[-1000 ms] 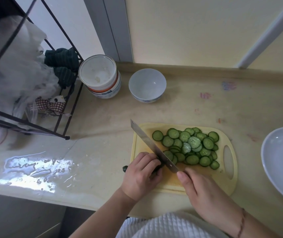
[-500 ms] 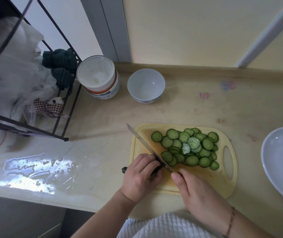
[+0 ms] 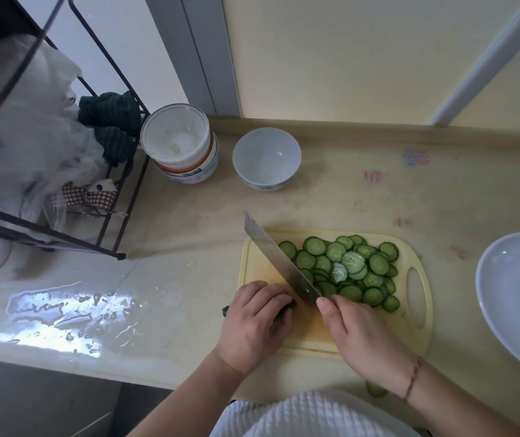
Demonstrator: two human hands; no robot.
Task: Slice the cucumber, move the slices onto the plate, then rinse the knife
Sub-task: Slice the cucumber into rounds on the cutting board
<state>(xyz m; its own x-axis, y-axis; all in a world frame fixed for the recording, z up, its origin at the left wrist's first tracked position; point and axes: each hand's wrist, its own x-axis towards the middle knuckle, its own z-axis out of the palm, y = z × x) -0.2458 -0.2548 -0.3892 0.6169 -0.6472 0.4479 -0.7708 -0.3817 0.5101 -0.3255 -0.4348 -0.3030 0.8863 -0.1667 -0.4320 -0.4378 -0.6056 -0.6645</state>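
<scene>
A yellow cutting board [image 3: 411, 323] lies on the counter with a heap of several cucumber slices [image 3: 347, 266] on its far half. My left hand [image 3: 254, 323] grips the last dark green stub of cucumber [image 3: 226, 310], mostly hidden under the fingers. My right hand [image 3: 359, 335] holds the knife [image 3: 280, 263] by its hidden handle; the broad blade runs diagonally up-left, just right of my left fingers. A white plate [image 3: 517, 294] sits at the right edge.
A white bowl [image 3: 266, 157] and a stack of white containers [image 3: 180, 143] stand at the back. A black wire rack [image 3: 63, 200] with bags and cloths fills the left. Water pools on the counter [image 3: 63, 310]. One stray slice [image 3: 375, 389] lies near the front edge.
The blade dropped into the stub half a second ago and now its flat side shows again, just right of my left fingers. My left hand stays on the stub.
</scene>
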